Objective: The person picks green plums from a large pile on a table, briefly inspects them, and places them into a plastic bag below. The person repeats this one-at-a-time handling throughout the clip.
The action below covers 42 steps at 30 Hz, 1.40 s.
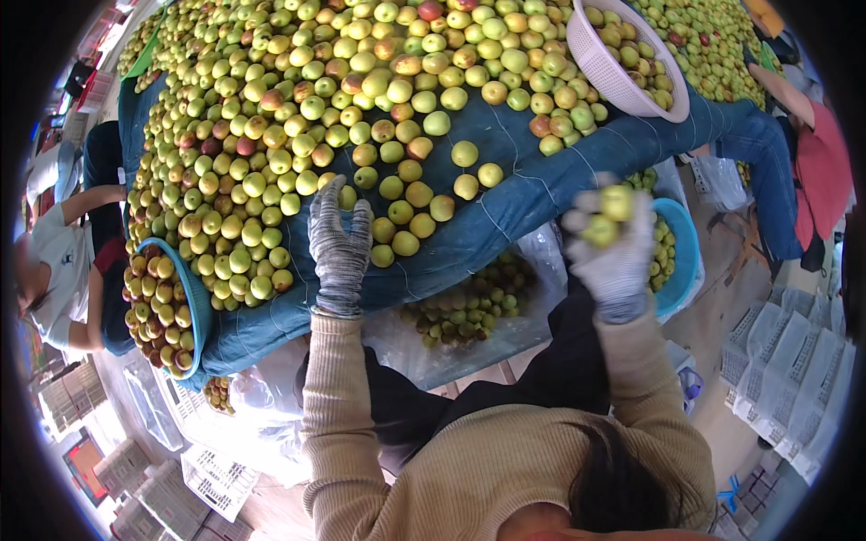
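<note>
Greenish-yellow jujubes (254,184), some with red-brown patches, are heaped on a dark blue cloth (467,233) in front of me. My left hand (340,250), in a grey knit glove, is at the near edge of the heap. Its fingers are spread, and one jujube (348,197) shows between thumb and fingers; I cannot tell whether they touch it. In a pale glove, my right hand (609,253) holds jujubes (616,203), two of them visible, and is blurred. It is above a light-blue basket (678,253) with jujubes inside, beyond the cloth's edge.
A pink basket (626,81) of jujubes tilts at the cloth's right edge. At the left stands a blue basket (196,311) of browner jujubes. More jujubes (473,311) lie below the cloth. Co-workers sit at left (64,270) and right (822,169). White crates (788,372) stand at right.
</note>
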{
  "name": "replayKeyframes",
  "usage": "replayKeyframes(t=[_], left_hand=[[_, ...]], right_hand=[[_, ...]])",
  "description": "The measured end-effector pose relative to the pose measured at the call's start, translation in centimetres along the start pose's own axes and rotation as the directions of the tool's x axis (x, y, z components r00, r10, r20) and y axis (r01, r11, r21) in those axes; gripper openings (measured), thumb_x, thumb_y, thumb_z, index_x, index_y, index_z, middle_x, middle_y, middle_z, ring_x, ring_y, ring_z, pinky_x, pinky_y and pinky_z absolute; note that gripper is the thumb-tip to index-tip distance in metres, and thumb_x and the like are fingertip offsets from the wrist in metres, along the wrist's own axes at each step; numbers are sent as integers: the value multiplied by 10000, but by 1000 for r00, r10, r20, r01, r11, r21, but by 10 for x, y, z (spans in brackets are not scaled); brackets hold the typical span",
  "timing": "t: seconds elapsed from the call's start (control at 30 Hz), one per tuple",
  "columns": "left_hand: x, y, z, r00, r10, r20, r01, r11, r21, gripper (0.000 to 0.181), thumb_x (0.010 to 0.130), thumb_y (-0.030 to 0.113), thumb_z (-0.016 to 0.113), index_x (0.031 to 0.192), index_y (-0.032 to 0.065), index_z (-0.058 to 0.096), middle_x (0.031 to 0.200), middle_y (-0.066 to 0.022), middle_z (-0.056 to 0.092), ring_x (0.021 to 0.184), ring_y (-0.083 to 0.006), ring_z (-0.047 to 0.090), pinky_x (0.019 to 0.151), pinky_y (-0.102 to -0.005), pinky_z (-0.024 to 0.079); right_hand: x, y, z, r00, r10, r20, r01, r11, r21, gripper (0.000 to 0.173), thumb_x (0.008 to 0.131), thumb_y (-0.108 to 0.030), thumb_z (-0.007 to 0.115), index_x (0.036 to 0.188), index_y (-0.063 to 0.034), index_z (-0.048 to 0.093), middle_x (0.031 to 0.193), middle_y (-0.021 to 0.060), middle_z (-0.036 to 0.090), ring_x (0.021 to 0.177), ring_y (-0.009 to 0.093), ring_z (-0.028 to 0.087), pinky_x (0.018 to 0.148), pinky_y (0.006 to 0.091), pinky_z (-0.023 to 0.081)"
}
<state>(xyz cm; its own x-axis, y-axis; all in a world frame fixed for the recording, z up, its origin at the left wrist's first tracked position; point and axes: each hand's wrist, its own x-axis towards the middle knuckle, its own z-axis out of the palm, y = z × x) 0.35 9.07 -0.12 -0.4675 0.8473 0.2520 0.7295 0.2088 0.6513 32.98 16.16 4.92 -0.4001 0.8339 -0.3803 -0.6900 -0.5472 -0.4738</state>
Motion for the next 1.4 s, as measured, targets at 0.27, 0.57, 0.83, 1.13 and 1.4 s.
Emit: replayKeyframes(t=[0.27, 0.57, 0.83, 1.13, 1.4], left_hand=[[-36, -13, 19, 997, -8, 76, 18, 990, -141, 553, 839, -32, 546, 1371, 23, 408, 1419, -197, 390, 1314, -346, 398, 1074, -399, 360], [-35, -38, 9, 752, -650, 111, 277, 160, -947, 578, 840, -88, 478, 1375, 102, 368, 1300, -121, 465, 1195, -268, 480, 1029, -406, 378], [-33, -18, 17, 843, -527, 103, 412, 512, -753, 615, 831, -39, 565, 1385, 78, 327, 1286, -165, 468, 1160, -272, 498, 928, -361, 470], [-56, 7, 27, 941, -174, 291, 272, 899, -343, 492, 813, 209, 692, 1241, 32, 528, 1170, -181, 591, 1093, -306, 575, 956, -381, 441], [-53, -5, 9, 973, -232, -12, 178, 778, -603, 262, 910, 86, 581, 1151, -15, 568, 1087, -123, 608, 963, -177, 584, 861, -300, 477]], right_hand=[[-32, -119, -261, 551, -799, -241, -370, 25, -929, 512, 940, -376, 529, 1349, -90, 415, 1290, 183, 487, 1182, 344, 490, 984, 441, 419], [-2, -98, -200, 627, -723, 288, -224, -522, -823, 430, 952, -256, 509, 1334, -64, 470, 1285, 204, 513, 1186, 335, 502, 1009, 408, 398], [110, 37, 29, 768, -12, 640, 555, -486, -676, 536, 870, -371, 596, 1279, -35, 510, 1284, 162, 537, 1153, 274, 550, 994, 412, 433], [107, 101, 71, 904, 360, 231, 397, -508, -764, 584, 831, -542, 592, 1220, -108, 553, 1189, 119, 584, 1111, 266, 577, 980, 409, 440], [94, 63, 58, 899, 366, 241, 343, -246, -906, 475, 854, -512, 596, 1080, -96, 635, 1086, 127, 645, 1031, 301, 607, 949, 411, 452]])
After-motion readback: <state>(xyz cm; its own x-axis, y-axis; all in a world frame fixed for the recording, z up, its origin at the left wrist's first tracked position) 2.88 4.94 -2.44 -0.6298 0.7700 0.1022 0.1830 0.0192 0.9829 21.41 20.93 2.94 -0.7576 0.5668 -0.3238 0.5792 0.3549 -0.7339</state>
